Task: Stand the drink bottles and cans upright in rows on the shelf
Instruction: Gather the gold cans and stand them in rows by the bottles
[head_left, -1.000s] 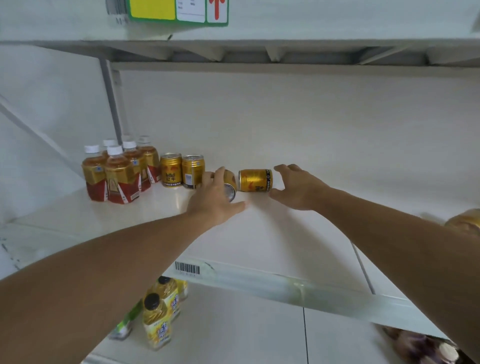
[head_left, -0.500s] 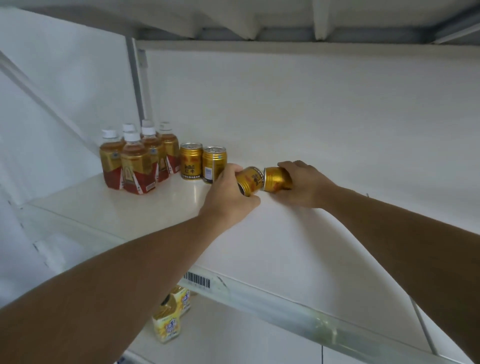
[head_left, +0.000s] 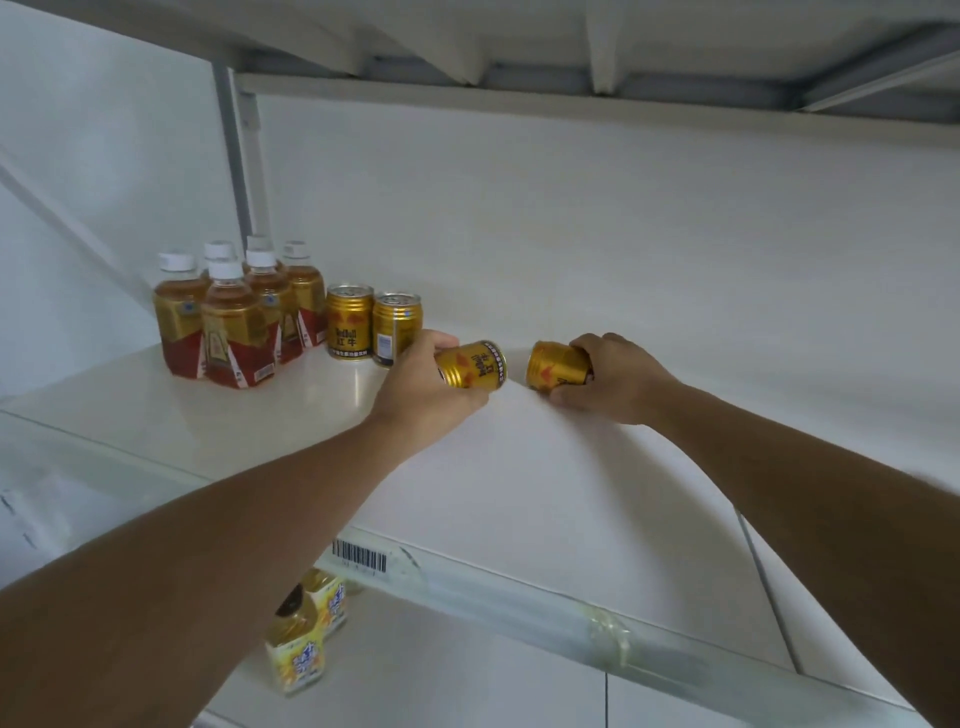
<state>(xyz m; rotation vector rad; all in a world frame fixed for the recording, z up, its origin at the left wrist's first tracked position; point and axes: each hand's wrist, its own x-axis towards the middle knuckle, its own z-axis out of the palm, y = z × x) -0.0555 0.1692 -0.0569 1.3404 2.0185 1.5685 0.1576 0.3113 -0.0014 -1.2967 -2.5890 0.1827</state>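
Shelf (head_left: 519, 493), white, taken left to right as I reach over it.

Item 1: tea bottles (head_left: 231, 317), six, white caps, gold-and-red labels, upright in a tight block at the far left rear. Done, by the look of it.

Item 2: standing cans (head_left: 371, 325), two, gold, upright side by side just right of the bottles, the start of a can row.

Item 3: my left hand (head_left: 421, 387), fingers curled round the left can (head_left: 472, 364). The can lies tilted on its side, top end toward my palm, base toward the right, lifted or barely off the board; I cannot tell which.

Item 4: the right can (head_left: 556, 366), also on its side, close to the left can but apart from it, base end facing left. My right hand (head_left: 615, 382) grasps it from the right, thumb underneath, fingers over the top.

Handling, as I judge it: small metal cans, stiff-walled, smooth and a little slippery, probably full and weighty for their size. Best held round the middle of the body, not the rims, then turned base-down and set beside item 2.

Item 5: yellow bottles (head_left: 306, 629) on the lower shelf, not in hand.
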